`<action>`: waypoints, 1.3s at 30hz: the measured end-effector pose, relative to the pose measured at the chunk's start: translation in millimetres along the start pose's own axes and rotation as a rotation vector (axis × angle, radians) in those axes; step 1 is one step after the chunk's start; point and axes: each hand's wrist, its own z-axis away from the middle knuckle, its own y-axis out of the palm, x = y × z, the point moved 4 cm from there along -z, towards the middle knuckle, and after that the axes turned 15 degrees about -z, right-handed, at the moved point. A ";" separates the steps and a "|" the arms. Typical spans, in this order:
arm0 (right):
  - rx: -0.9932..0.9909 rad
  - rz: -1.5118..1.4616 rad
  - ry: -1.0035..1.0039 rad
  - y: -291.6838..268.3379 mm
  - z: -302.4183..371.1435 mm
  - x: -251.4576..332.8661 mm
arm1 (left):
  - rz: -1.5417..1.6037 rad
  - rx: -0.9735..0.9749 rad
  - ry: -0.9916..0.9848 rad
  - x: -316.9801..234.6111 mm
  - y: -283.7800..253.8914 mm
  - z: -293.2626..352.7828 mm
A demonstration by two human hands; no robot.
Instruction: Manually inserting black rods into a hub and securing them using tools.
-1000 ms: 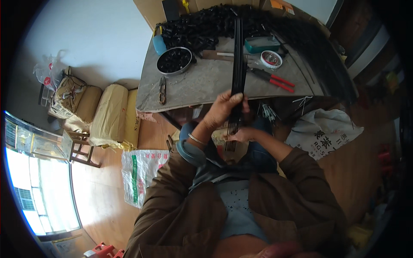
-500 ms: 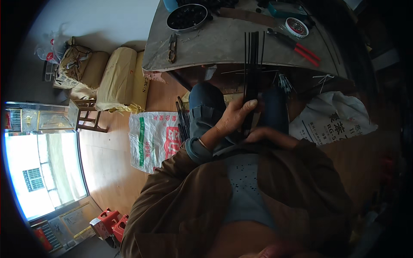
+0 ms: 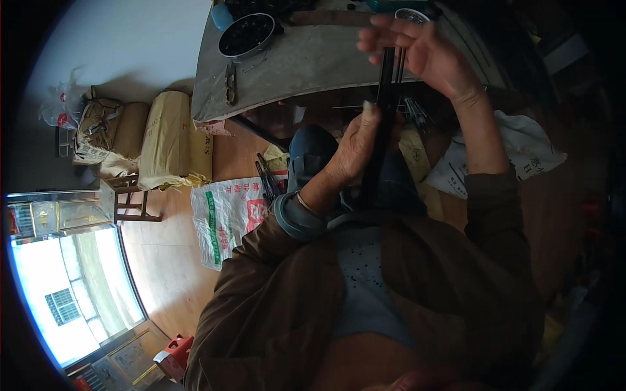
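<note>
A bundle of long, thin black rods (image 3: pixel 383 91) stands roughly upright in front of my body, above my lap. My left hand (image 3: pixel 352 146) is wrapped round the bundle's middle, thumb up along it. My right hand (image 3: pixel 438 62) is raised at the bundle's upper end, over the table edge. Its fingers are stretched out, slightly blurred, and lie across the rod tips, partly hiding them. Whether the right palm touches the rods I cannot tell. The lower end of the bundle reaches down to my waist.
On the grey table (image 3: pixel 306 62) stand a bowl (image 3: pixel 264 48) of black pieces and dark hand pliers (image 3: pixel 230 85). More black rods (image 3: pixel 267 179) lean by my left knee near a printed white sack (image 3: pixel 215 228). Another white sack (image 3: pixel 479 146) lies right. Wrapped rolls (image 3: pixel 166 140) and a wooden stool (image 3: pixel 130 199) stand left.
My right hand has risen from the bundle's lower end to its top, and its fingers have spread. My left hand still grips the rods. The view has shifted slightly.
</note>
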 end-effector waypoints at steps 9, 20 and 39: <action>-0.141 -0.052 -0.133 60.3 18.5 32.1 | -0.135 -0.072 0.033 28.6 -25.8 -1.3; -0.396 0.600 0.335 3.7 55.6 -39.0 | 0.320 -0.185 -0.248 8.1 -15.7 -3.1; -0.198 -0.031 0.337 59.0 64.4 -104.2 | -0.370 -0.284 0.142 9.6 -34.5 6.9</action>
